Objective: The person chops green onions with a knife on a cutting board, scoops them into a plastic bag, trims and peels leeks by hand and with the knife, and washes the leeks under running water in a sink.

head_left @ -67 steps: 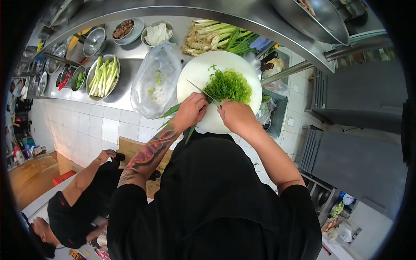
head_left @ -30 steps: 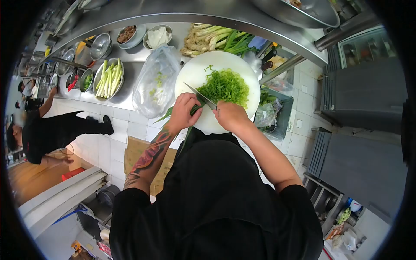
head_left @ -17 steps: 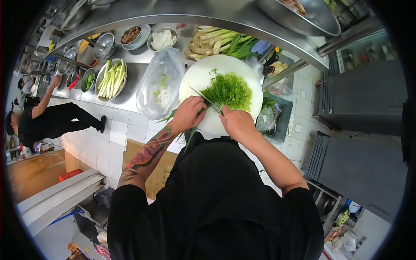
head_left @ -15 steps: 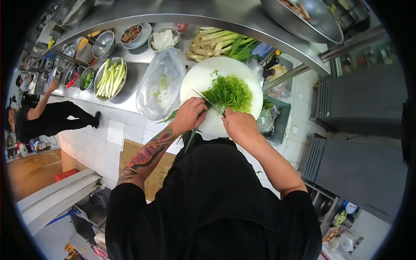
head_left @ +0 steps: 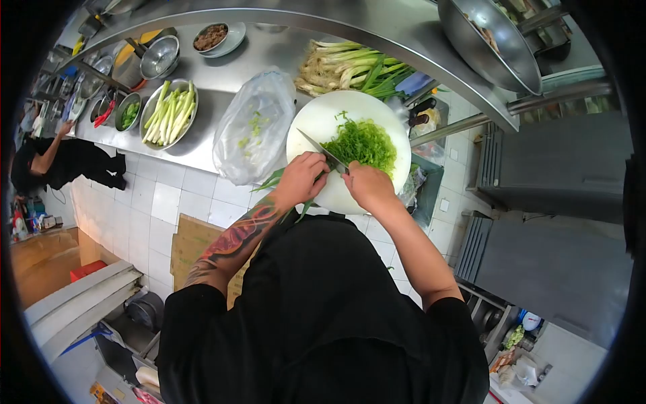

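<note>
My right hand [head_left: 369,184] is closed on the handle of a knife [head_left: 321,150], whose blade slants up and left over a round white cutting board [head_left: 311,120]. Curled fingers of my left hand [head_left: 301,177] press long green leaves [head_left: 270,180] to the board's left side, right beside the blade. The leaves trail out below that hand over the board's edge. A heap of finely cut greens [head_left: 365,145] lies just beyond the knife. Left of the board is a clear plastic bag [head_left: 250,128] with a few green bits on it.
A bowl of pale green stalks [head_left: 169,116] and a bowl of brown food [head_left: 211,38] stand left. Whole scallions [head_left: 346,67] lie behind the board. A steel shelf [head_left: 377,28] crosses above. Another person [head_left: 74,161] stands far left; cardboard [head_left: 195,246] lies on the floor.
The view has shifted, and the white-filled bowl behind the bag has left sight. The other person has moved farther off at the left. Both my hands keep their holds on knife and leaves.
</note>
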